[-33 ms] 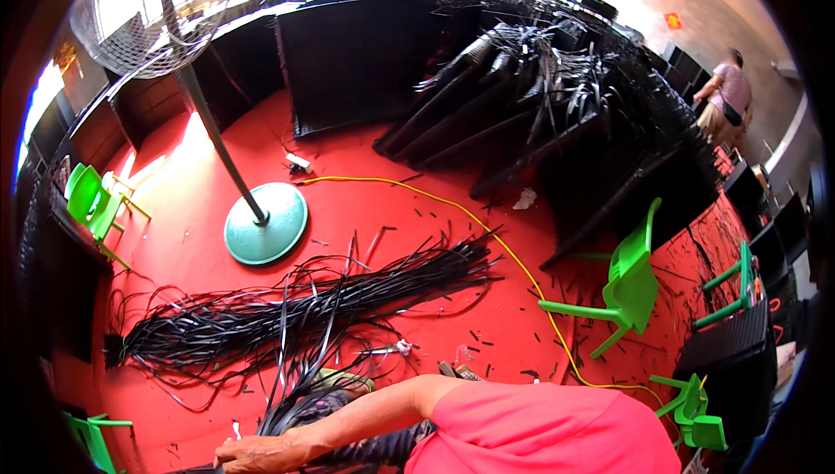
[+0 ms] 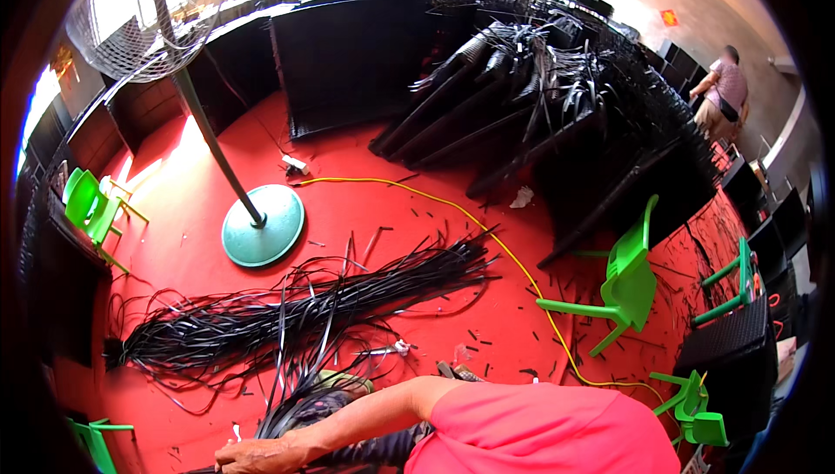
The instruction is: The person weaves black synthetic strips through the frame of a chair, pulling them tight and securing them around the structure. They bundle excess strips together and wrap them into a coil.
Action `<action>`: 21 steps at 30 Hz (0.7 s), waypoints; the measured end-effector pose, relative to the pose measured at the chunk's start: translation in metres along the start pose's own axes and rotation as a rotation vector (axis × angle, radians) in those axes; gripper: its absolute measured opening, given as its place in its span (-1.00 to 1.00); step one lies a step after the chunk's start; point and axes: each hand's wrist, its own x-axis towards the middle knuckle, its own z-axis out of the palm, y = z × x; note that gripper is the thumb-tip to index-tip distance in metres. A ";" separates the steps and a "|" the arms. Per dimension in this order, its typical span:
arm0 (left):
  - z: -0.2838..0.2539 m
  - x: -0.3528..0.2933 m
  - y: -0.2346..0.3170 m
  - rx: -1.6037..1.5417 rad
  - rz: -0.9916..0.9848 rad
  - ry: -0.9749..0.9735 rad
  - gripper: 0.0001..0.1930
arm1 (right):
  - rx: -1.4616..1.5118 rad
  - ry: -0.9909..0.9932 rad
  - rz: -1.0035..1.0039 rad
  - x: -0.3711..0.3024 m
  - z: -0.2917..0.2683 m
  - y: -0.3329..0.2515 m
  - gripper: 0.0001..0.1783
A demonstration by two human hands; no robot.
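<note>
My right hand (image 2: 252, 456) is at the lower left, its forearm reaching across from the pink sleeve on the right. The fingers are curled and pressed together near the lower edge. What they grip is mostly cut off. Beside the hand stands a small white scrap (image 2: 237, 432). Loose black flat strips (image 2: 291, 409) run down behind my forearm, over my dark patterned trousers (image 2: 383, 448). Beyond them a long bundle of black strips (image 2: 304, 309) lies spread on the red floor. My left hand is outside the picture.
A fan stand with a round green base (image 2: 263, 226) rises at left. A yellow cord (image 2: 461, 204) crosses the red floor past a green chair (image 2: 631, 287). Dark panels and stacked woven black pieces (image 2: 522, 91) line the back. A person (image 2: 726, 87) stands far right.
</note>
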 end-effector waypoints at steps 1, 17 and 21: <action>0.000 0.000 0.001 0.004 -0.003 -0.003 -0.79 | -0.011 0.026 -0.013 -0.001 -0.001 0.005 -0.76; 0.003 -0.002 0.010 -0.027 -0.014 -0.021 -0.65 | -0.322 -0.124 0.085 -0.098 -0.060 0.027 -0.65; 0.005 -0.003 0.009 -0.087 -0.037 -0.010 -0.67 | -0.364 -0.078 0.025 -0.099 -0.077 0.036 -0.76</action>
